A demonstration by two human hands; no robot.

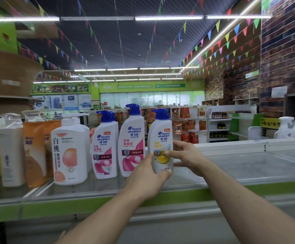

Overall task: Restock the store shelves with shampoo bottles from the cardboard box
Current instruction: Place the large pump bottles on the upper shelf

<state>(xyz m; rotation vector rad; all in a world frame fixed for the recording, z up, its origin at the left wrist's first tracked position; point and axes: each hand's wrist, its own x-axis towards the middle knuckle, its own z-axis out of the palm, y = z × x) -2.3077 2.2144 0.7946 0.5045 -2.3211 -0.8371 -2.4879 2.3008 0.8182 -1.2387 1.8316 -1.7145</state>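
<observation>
A white shampoo bottle with a blue pump and a yellow lemon label (160, 138) stands upright on the shelf top (108, 187), at the right end of a row. My left hand (148, 176) grips its lower part from the front left. My right hand (183, 155) holds its right side, thumb across the label. Left of it stand two white, pink-labelled shampoo bottles with blue pumps, a taller one (131, 141) and a shorter one (105, 147). The cardboard box is not in view.
Further left stand a big white peach-label pump bottle (69, 150), orange bottles (34, 152), a pale bottle (11, 152) and yellow ones. A glass-topped chest freezer (249, 164) lies to the right. White pump bottles (293, 127) sit at far right; store shelves fill the background.
</observation>
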